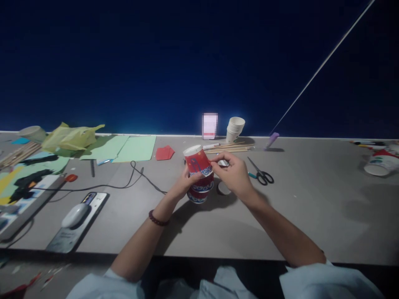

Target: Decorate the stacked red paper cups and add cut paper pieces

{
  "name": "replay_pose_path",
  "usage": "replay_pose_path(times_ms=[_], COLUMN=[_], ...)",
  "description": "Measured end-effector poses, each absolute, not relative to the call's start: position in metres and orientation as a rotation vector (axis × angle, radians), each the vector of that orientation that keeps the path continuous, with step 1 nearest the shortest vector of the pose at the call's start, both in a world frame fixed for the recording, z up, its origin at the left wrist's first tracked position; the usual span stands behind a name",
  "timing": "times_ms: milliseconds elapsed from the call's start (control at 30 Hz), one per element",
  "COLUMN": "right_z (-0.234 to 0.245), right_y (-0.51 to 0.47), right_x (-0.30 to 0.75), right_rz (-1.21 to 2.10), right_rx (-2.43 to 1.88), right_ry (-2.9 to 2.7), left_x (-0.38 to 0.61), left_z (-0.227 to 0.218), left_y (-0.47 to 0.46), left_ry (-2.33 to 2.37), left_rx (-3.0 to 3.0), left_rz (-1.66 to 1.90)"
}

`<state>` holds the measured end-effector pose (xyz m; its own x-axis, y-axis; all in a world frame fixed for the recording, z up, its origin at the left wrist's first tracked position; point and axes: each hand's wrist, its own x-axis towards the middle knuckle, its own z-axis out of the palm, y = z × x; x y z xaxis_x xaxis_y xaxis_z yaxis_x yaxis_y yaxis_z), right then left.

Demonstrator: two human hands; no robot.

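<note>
A column of red paper cups (199, 189) with blue and white patterned bands stands in the middle of the table. Its top cup (197, 160) is tilted, with a white end facing up. My left hand (182, 182), a beaded bracelet at its wrist, is wrapped round the top cup from the left. From the right, my right hand (233, 171) has thumb and forefinger pinched together at the cup's side. Whatever is between those fingertips is too small to make out. A small round white-topped item (223, 188) lies below my right hand.
Scissors (264, 176) lie right of my hands. Behind stand a stack of white cups (234, 129) and an upright lit screen (210, 126), near wooden sticks (232, 147). Leftward are a black cable (118, 189), a phone (67, 240), a power strip (34, 201) and green paper (139, 148).
</note>
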<state>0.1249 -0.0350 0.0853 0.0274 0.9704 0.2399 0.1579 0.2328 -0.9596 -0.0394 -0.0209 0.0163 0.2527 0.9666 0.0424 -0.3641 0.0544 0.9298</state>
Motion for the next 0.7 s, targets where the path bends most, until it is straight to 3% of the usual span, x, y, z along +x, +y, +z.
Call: replay_pose_path(times_ms=[700], right_z=[0.0874], right_y=[-0.0382], right_x=[0.1223], right_rz=[0.966], right_rx=[-1.133], right_ry=[-1.329], left_x=[-0.04], left_z=[0.0123], left_y=[-0.0206], left_ry=[0.708], left_rx=[1.061], left_rz=[1.185])
